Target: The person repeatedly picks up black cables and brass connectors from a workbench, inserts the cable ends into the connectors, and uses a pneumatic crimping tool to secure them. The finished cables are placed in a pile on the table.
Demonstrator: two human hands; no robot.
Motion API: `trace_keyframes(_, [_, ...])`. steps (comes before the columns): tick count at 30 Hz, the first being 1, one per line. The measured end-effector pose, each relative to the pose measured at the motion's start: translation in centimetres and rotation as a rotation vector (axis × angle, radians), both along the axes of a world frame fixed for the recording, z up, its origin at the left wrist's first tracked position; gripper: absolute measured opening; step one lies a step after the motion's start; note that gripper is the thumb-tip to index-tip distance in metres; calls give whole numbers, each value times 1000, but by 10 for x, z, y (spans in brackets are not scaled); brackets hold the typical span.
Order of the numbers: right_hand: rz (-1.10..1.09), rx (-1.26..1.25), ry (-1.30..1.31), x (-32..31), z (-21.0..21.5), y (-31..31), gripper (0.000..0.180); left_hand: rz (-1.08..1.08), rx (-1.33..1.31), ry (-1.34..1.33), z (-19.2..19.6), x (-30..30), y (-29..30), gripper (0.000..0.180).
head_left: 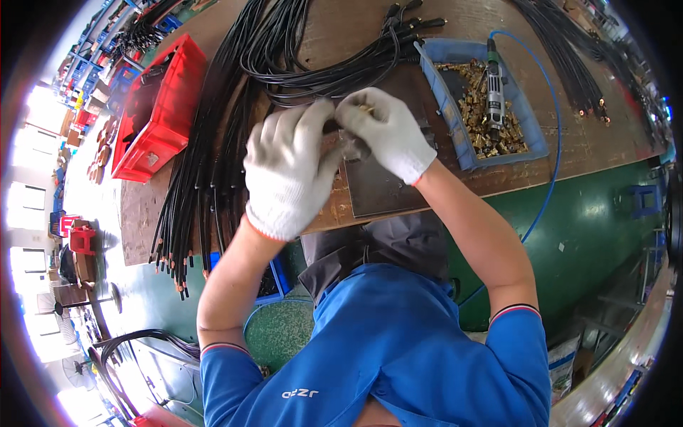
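Both hands, in white knitted gloves, meet over the near middle of the bench. My left hand (pixel 288 167) has its fingers closed around a black cable end (pixel 331 127), mostly hidden by the gloves. My right hand (pixel 388 135) pinches a small brass fitting (pixel 366 109) between thumb and fingers, right beside the cable end. Whether the two parts are joined cannot be seen. Beyond the hands lies a coiled bundle of black cables (pixel 313 78), with dark plugs (pixel 413 27) at its far right end.
On the right, a blue bin (pixel 466 153) holds many brass fittings (pixel 484 114) and a handheld air tool (pixel 494 92) with a blue hose (pixel 557 128). Loose black cables (pixel 188 178) hang over the bench's left edge by a red crate (pixel 153 146). A dark plate (pixel 380 192) lies beneath my hands.
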State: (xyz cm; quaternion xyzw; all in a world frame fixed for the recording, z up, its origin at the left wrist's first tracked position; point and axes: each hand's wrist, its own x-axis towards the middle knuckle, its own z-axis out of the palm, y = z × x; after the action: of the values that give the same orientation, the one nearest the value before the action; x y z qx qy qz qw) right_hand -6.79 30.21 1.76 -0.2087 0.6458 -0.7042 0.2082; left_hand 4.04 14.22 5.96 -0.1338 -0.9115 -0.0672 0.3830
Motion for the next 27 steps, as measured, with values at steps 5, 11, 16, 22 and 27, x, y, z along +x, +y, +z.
trace_keyframes(5, [-95,-246,-383,-39,-1,-2,31,23,846,-570,-18,4,-7,56])
trace_keyframes(11, [33,-193,-296,-14,-6,-35,34,-576,1887,-301,-41,-77,-18,83])
trace_keyframes(16, [-132,172,-100,-78,-34,-29,37,-699,1855,-372,-41,-136,-50,71])
trace_keyframes(22, [-326,8,-17,-144,-62,-73,41,-539,1467,-636,-72,-178,-35,51])
trace_keyframes(27, [-216,-197,-253,-138,-58,-57,51,-467,1399,-770,-84,-193,-40,45])
